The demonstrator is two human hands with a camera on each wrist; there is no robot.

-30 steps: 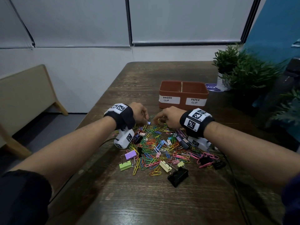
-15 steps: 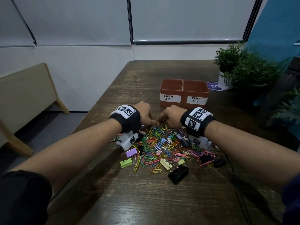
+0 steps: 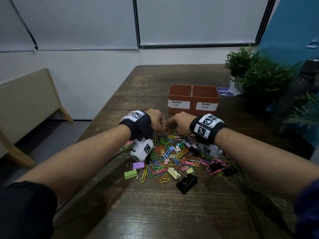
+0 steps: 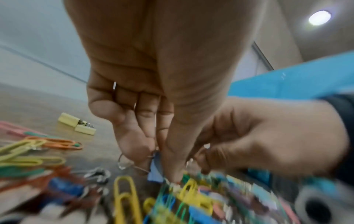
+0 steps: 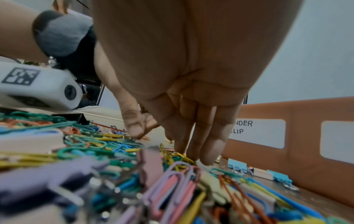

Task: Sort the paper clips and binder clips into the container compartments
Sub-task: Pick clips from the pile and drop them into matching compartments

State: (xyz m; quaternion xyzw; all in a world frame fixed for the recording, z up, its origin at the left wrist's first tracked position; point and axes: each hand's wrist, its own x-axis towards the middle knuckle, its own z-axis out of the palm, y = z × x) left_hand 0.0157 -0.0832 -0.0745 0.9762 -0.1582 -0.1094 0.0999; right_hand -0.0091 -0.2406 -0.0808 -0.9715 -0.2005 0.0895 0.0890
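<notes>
A heap of coloured paper clips and binder clips (image 3: 172, 152) lies on the wooden table (image 3: 155, 213). Behind it stands the brown container (image 3: 192, 110), labelled BINDER CLIP on the left and PAPER CLIP on the right. Both hands meet at the heap's far edge. My left hand (image 3: 162, 125) (image 4: 157, 159) pinches a blue binder clip (image 4: 156, 171) between thumb and fingers, its wire handle sticking out. My right hand (image 3: 170, 124) (image 5: 142, 131) pinches thumb to forefinger on a small clip, apparently an orange paper clip; the other fingers hang down onto the heap.
A black binder clip (image 3: 186, 182), a purple one (image 3: 138, 165) and a green one (image 3: 130, 174) lie at the heap's near edge. Light blue binder clips (image 5: 237, 166) sit by the container wall (image 5: 304, 136). Potted plants (image 3: 255, 75) stand at the right.
Both hands have slid forward along the heap toward the container and closer together; the left hand's pinch has settled on the blue binder clip.
</notes>
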